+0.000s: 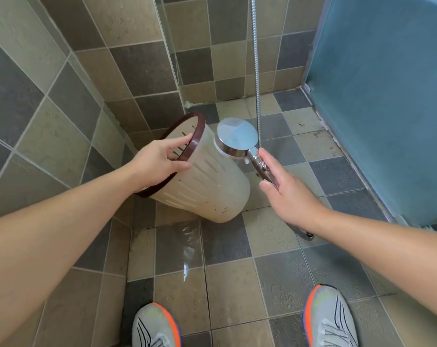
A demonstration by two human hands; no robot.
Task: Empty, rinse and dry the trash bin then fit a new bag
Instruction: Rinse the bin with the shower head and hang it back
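The person is standing in a tiled shower corner and is looking down at both arms. The left hand (159, 161) is holding the trash bin (200, 179) by its dark brown rim (195, 140): the fingers are going inside the mouth and the thumb is lying on the outside wall, so this grip is pinching the rim. The bin is beige, with narrow slots in its wall, and it is tilted strongly, the mouth turning to the upper left and the closed bottom pointing down to the right. Its bottom is hanging just over the floor (227, 284); I cannot tell whether it is touching the tiles.

The right hand (285, 194) is holding the chrome handle of the shower head (237, 139). The fingers are lying rather straight along the handle, and how far they are closing around it is partly hidden. The round face of the shower head is sitting just beside the outer wall of the bin, very near or touching. A metal hose (256, 71) is running upward from the handle.

The floor below the bin is looking wet and shiny. A blue frosted panel (388, 96) is standing at the right. Two grey shoes (157, 326) with orange edges are showing at the bottom.
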